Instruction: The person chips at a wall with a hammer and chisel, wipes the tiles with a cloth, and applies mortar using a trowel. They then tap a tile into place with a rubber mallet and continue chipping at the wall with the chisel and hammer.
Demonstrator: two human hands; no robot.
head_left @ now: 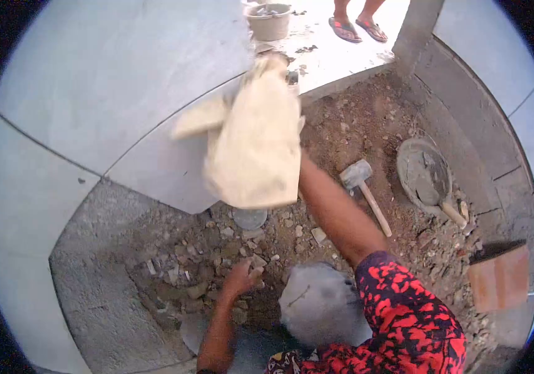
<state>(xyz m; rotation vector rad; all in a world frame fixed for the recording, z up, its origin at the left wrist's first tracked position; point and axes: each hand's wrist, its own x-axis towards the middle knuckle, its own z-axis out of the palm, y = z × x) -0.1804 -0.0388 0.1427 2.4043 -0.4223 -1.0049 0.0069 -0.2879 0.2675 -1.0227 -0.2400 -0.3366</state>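
Observation:
My left hand [242, 278] is low over the broken rubble, its fingers curled beside a pale piece of stone [256, 261]. What lies inside the fingers is too small to make out. My right arm [342, 215] reaches forward from a red and black patterned sleeve. A large cream-coloured thing [257, 140], shaped somewhat like a work glove and smeared by motion, covers my right hand entirely. Whether the hand grips it does not show. Right of that forearm lies a mallet [358, 175] with a pale wooden handle.
A round pan [418, 188] of grey mortar with a wooden handle sits at right. Below it is an orange tile [500, 278]. A grey disc [250, 218] lies in the rubble. A bucket [269, 26] and another person's sandalled feet [358, 28] are beyond. Pale walls flank the ground.

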